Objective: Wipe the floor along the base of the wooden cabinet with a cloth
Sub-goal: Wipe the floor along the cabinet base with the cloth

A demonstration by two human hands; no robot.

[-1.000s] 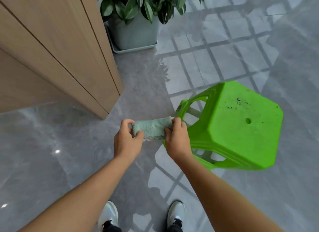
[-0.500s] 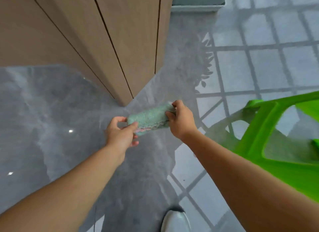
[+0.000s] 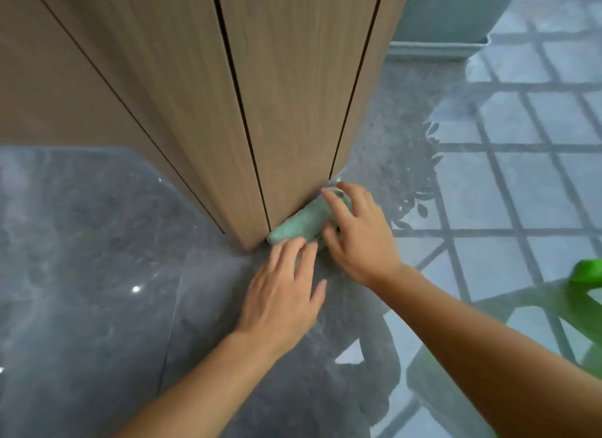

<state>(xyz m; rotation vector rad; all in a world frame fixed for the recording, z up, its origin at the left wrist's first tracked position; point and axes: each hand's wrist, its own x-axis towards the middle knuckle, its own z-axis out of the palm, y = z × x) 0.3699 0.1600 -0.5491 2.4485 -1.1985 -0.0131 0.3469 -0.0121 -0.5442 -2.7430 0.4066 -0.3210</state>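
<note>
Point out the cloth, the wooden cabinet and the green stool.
cloth (image 3: 303,223): head view, on the folded middle showing between the hands.
wooden cabinet (image 3: 293,95): head view, on the panel face above the cloth.
green stool (image 3: 586,271): head view, on the bright green edge at the right border.

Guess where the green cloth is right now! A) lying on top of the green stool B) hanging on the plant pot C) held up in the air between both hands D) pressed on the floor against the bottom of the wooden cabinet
D: the cloth lies on the floor at the foot of the wooden cabinet, with the left hand and right hand pressing it.
</note>
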